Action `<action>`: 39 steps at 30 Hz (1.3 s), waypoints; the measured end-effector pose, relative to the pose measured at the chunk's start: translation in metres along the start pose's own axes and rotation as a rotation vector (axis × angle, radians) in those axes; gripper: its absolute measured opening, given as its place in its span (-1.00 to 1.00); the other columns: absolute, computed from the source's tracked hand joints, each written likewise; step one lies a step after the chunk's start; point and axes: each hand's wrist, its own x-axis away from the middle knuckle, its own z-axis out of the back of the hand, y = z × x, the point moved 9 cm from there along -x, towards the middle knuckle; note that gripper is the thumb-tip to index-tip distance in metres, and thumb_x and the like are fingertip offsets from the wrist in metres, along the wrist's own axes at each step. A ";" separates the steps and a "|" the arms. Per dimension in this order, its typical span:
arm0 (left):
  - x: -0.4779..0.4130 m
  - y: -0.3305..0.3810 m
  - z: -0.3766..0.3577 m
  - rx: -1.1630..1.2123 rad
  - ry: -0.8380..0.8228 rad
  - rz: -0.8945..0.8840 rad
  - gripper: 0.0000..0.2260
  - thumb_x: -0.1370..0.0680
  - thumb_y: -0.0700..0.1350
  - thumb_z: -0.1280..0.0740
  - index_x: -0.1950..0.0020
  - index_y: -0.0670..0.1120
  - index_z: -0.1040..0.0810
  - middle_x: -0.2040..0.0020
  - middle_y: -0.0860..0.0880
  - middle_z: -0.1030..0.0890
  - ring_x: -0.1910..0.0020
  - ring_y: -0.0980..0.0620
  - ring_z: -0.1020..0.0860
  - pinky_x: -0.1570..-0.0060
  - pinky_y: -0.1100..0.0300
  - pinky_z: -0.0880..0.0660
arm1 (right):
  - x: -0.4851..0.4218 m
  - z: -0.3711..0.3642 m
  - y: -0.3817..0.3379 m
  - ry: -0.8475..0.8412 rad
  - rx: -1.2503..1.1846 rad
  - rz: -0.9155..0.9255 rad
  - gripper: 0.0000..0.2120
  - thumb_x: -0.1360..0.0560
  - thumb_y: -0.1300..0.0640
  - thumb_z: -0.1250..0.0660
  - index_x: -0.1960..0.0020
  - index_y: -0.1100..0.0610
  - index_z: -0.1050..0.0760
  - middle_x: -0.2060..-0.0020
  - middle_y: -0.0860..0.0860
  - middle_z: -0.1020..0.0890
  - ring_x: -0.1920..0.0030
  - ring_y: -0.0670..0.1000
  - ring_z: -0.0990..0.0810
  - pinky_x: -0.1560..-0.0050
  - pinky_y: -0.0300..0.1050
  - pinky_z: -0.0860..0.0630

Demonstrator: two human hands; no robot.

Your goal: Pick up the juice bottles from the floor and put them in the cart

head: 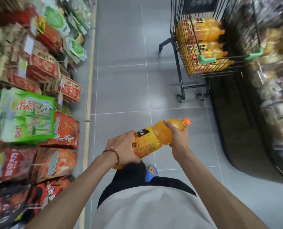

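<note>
Large clear plastic bottle of orange juice with an orange screw cap (155, 139): in the air at about waist level, tilted near-horizontal, cap end raised and pointing toward the cart, above the grey tiled floor (121, 88), well apart from the cart. Left grip (122, 147) is wrapped round the base end, over the yellow-and-black label. Right grip (178, 138) is clamped round the shoulder just below the neck. Both closed on the bottle.

Handling, judged: looks full, so heavy, and the liquid will shift. Walls fairly stiff but would dent under a hard squeeze. Smooth plastic and glossy label are likely slippery. The narrowing shoulder plus support at the base is the sound hold. Not fragile, though a drop could burst it.

Black wire shopping cart with green corner bumpers (181, 80): at the far right side of the floor, beside the right-hand shelving. Inside, several matching orange juice bottles (208, 32) lie stacked on their sides, with room left above them.

Left edge of the floor: shelves of red, orange and green snack bags (26, 116).
</note>
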 end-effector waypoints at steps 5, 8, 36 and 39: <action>-0.108 0.021 0.064 -0.040 0.009 -0.085 -0.10 0.04 0.45 -0.40 -0.26 0.27 -0.26 -0.01 0.15 -0.55 0.05 -0.04 -0.59 0.17 0.08 -0.37 | -0.071 -0.031 -0.076 0.010 -0.060 0.046 -0.21 -0.22 -0.06 -0.67 -0.36 0.01 -0.44 -0.19 0.11 -0.68 -0.14 0.16 -0.71 -0.01 0.16 -0.70; -0.176 0.035 0.106 -0.055 0.005 -0.145 -0.14 0.05 0.45 -0.39 -0.20 0.25 -0.30 0.03 0.15 -0.56 0.09 -0.05 -0.57 0.19 0.08 -0.36 | -0.113 -0.052 -0.124 0.043 -0.116 0.092 -0.10 -0.20 -0.05 -0.67 -0.46 0.06 -0.38 -0.22 0.12 -0.66 -0.18 0.19 -0.70 -0.12 0.25 -0.68; -0.592 0.313 0.293 -0.052 -0.224 -0.327 -0.24 0.02 0.45 -0.44 -0.07 0.13 -0.45 0.11 0.12 -0.60 0.13 0.03 -0.61 0.08 0.01 -0.64 | -0.407 -0.048 -0.443 0.007 -0.466 0.126 -0.19 -0.42 0.10 -0.62 -0.49 -0.25 -0.25 -0.26 -0.06 -0.67 -0.22 0.10 -0.69 -0.04 0.27 -0.68; -0.619 0.342 0.290 -0.058 -0.301 -0.337 -0.14 0.00 0.44 -0.48 -0.18 0.06 -0.45 0.02 0.07 -0.60 0.06 -0.01 -0.60 0.03 -0.04 -0.64 | -0.425 -0.031 -0.464 0.062 -0.501 0.131 -0.20 -0.44 0.10 -0.62 -0.50 -0.23 -0.25 -0.27 -0.04 -0.66 -0.18 0.07 -0.71 -0.01 0.21 -0.70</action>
